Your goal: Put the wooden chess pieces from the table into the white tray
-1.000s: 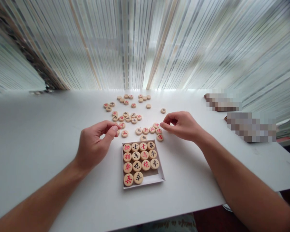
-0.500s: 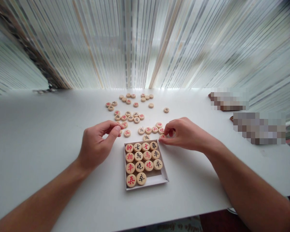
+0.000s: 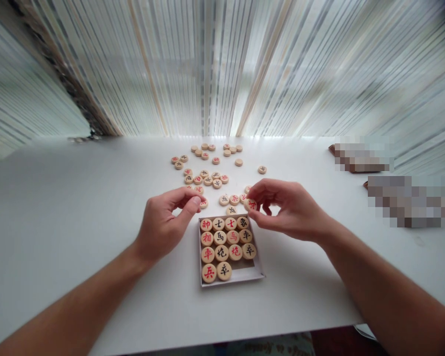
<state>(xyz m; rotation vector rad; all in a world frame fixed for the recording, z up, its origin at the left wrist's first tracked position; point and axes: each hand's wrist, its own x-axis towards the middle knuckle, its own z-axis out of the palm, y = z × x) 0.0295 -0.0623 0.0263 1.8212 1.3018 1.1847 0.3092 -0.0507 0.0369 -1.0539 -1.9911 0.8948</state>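
Observation:
A shallow white box [image 3: 258, 274] lies on the white table and holds several round wooden chess pieces [image 3: 222, 238] with red or black characters. My right hand [image 3: 289, 210] hovers at the box's top right corner and pinches a red-marked piece [image 3: 250, 204] between thumb and fingers. My left hand [image 3: 166, 225] sits at the box's top left corner with thumb and forefinger pinched together; what they hold is hidden. Several loose pieces [image 3: 211, 179] lie scattered just beyond both hands.
The white table [image 3: 59, 217] reaches back to a striped curtain [image 3: 222, 69]. Two blurred-out objects [image 3: 408, 200] lie at the right side. The table's near edge runs below the box, with dark floor past the right corner.
My right hand came down to the pieces beside the box, closed on a red-marked one and lifted it. My left hand kept its pinch. The view shifted slightly.

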